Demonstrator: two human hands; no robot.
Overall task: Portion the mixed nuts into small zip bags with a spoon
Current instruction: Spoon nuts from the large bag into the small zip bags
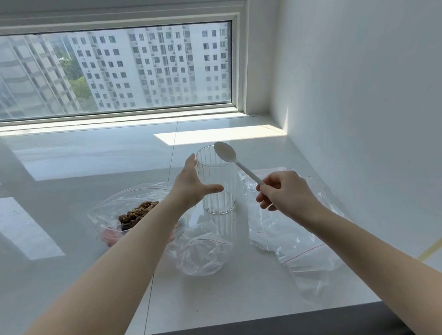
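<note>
A person's two bare arms are reaching forward over a white glossy counter [57,158] below a window [103,71]. A clear ribbed glass [217,183] is standing upright on the counter and serves as the landmark here. The left hand [189,185] is cupping the glass's left side, fingers spread straight and thumb lying across its front, not curling tight. The right hand [284,193], just right of the glass, is pinching the end of a white spoon [226,154]; the spoon's bowl is hanging over the glass's rim. Left of the glass, a large bag [118,208] is holding the nuts [139,213]. In front of the glass a small bag [202,249] is lying crumpled. Right of the glass, more bags [298,240] with red zip lines are lying flat.
</note>
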